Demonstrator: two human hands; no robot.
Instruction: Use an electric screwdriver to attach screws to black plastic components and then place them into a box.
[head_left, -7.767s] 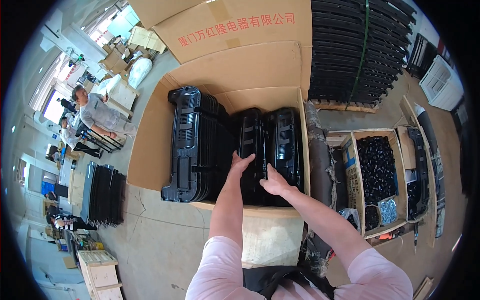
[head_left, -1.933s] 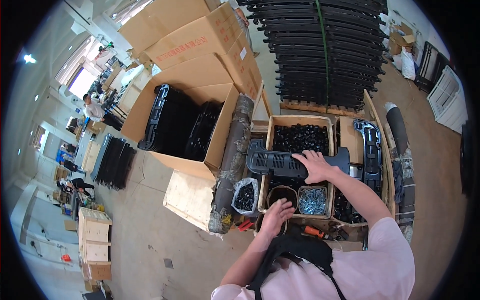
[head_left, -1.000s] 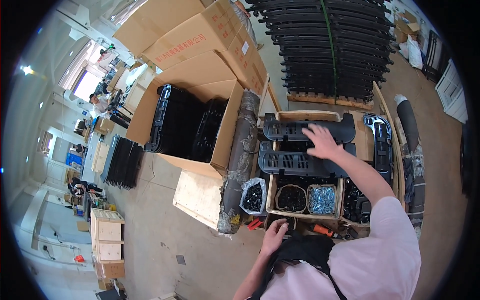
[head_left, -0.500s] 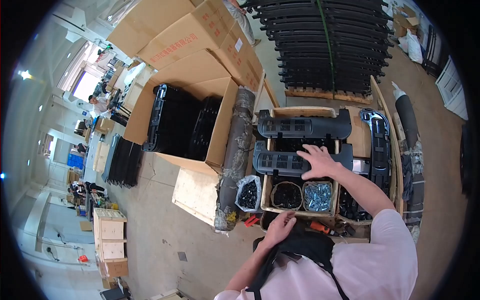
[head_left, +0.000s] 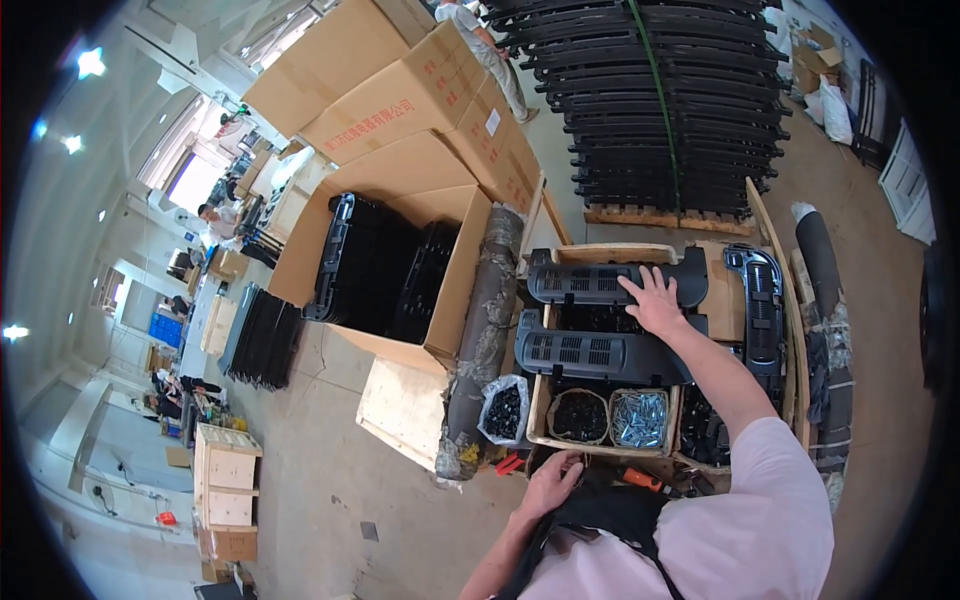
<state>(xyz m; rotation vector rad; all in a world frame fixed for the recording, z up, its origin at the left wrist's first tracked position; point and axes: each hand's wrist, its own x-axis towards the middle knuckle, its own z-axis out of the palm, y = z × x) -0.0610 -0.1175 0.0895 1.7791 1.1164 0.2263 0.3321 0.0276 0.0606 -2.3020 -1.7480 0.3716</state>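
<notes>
Two long black plastic panels with slotted vents lie across a wooden crate, the far panel [head_left: 592, 284] behind the near panel [head_left: 580, 352]. My right hand [head_left: 657, 302] rests on the right part of the far panel, its fingers spread and holding nothing. Low at the crate's front edge is my left hand [head_left: 550, 482], fingers curled together; whatever they may hold is hidden. Between the hands stand a round container of small black parts [head_left: 578, 414] and a container of silvery screws [head_left: 640, 418].
A clear bag of black parts [head_left: 503, 408] sits left of the crate, beside an upright wrapped roll [head_left: 487, 335]. An orange-handled tool [head_left: 642, 480] lies near my waist. Farther left, an open carton [head_left: 455, 270] holds black panels. Stacked black bars [head_left: 640, 110] stand behind.
My right hand has moved from above the near panel to the far one. The left hand stays low by the crate. The whole view has shifted slightly.
</notes>
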